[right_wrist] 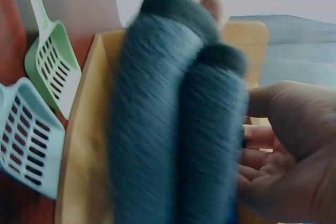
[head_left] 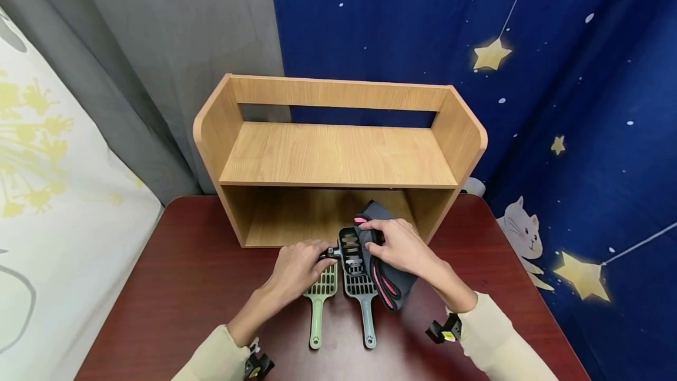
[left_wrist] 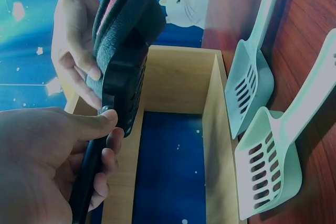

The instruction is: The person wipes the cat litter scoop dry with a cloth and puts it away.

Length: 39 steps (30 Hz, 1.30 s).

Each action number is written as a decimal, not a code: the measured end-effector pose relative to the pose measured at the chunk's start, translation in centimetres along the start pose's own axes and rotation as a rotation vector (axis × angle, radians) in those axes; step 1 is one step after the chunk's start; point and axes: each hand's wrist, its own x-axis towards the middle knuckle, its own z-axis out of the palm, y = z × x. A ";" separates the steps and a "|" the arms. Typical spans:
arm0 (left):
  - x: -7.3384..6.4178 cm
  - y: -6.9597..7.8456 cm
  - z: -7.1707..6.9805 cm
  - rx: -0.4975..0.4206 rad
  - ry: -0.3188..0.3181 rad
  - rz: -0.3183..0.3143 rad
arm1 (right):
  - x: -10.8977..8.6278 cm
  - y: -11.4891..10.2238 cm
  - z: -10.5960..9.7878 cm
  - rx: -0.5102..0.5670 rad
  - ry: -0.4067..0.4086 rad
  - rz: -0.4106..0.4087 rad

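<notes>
My left hand point(head_left: 298, 266) grips the handle of a black slotted litter scoop point(left_wrist: 86, 182), fingers curled round it and thumb along the top. In my right hand point(head_left: 399, 243) is a folded grey cloth point(head_left: 394, 281) with dark edging and pink inside layers. The cloth lies against the head of the black scoop in the left wrist view and covers part of it. Below on the table, a green litter scoop point(head_left: 316, 316) and a light blue litter scoop point(head_left: 367, 316) lie side by side, handles toward me.
A two-tier wooden shelf point(head_left: 338, 154) stands behind the hands on the dark red table point(head_left: 158, 310). A grey curtain point(head_left: 174, 28) and a blue star-patterned curtain point(head_left: 391, 22) hang behind it. A white patterned cloth point(head_left: 63, 240) hangs at the left.
</notes>
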 end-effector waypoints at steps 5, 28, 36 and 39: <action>0.2 0.2 0.2 -0.028 -0.002 -0.005 | 0.5 -0.9 1.3 0.143 0.030 -0.028; -1.3 -1.2 -0.2 0.010 0.047 0.017 | -1.6 2.9 -1.5 0.301 0.081 0.081; -1.4 -1.8 -0.4 -0.033 0.060 -0.010 | -2.9 6.2 -1.9 0.864 0.115 0.158; -1.4 -2.0 -0.4 -0.043 0.075 0.001 | -3.2 7.1 -1.5 1.163 0.109 0.154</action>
